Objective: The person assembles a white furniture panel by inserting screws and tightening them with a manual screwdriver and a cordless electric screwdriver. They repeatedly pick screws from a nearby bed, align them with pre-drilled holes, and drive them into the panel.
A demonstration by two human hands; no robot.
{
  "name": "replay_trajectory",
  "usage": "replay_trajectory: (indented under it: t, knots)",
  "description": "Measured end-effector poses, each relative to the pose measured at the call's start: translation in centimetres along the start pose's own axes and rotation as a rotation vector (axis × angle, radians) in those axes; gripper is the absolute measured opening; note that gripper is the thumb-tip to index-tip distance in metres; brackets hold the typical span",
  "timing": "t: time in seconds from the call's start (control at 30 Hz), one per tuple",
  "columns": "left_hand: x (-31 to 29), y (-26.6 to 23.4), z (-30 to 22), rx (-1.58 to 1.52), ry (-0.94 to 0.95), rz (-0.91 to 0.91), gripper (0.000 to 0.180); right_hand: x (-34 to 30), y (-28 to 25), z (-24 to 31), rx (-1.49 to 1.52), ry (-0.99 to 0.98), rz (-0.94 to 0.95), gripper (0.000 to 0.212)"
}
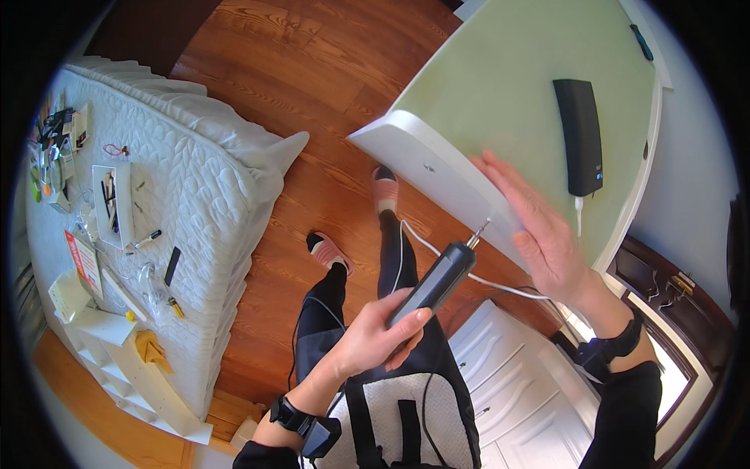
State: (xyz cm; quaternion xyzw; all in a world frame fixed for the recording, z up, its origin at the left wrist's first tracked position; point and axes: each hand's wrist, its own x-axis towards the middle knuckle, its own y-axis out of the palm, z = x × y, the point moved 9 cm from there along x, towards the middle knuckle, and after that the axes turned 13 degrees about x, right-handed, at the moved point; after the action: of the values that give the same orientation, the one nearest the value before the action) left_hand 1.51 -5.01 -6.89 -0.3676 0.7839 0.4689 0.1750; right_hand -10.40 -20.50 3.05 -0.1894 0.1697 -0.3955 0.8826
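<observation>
My left hand (376, 334) is wrapped round a black pen-style electric screwdriver (439, 279). Its metal bit points up and to the right, near the lower edge of a white panel (449, 178). A small metal fitting (429, 167) shows in the panel's face. With fingers stretched out, my right hand (548, 244) rests along the panel's upper edge, holding nothing. Behind it lies a pale green tabletop (500, 86). A curved black device (580, 139) stands on that surface with a white cable plugged into its near end.
A dark-handled screwdriver (641, 42) lies at the tabletop's far right. On the left, a white quilted mattress (199, 227) carries a white box (112, 205), several small tools, and a white compartmented piece (133, 375). A white cable (469, 277) loops below the panel, and white drawers (519, 383) stand underneath.
</observation>
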Motion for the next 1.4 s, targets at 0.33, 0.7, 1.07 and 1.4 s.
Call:
replay_trajectory:
  t: [0.33, 0.7, 1.07, 1.4]
  knots:
    - [0.8, 1.0, 0.8, -0.374, -0.049, 0.316, 0.035, 0.6, 1.6, -2.2, 0.282, 0.146, 0.250, 0.060]
    - [0.6, -3.4, -2.9, 0.464, 0.287, -0.190, 0.055, 0.4, 2.0, -2.8, 0.251, 0.373, 0.298, 0.073]
    - [0.4, -3.1, -3.6, 0.618, 0.366, -0.273, 0.054, 0.2, 1.7, -1.7, 0.188, 0.167, 0.216, 0.065]
    - [-5.9, -9.5, 1.5, 0.143, 0.043, -0.414, 0.041, -1.2, 1.1, -1.7, -0.267, 0.193, 0.130, 0.086]
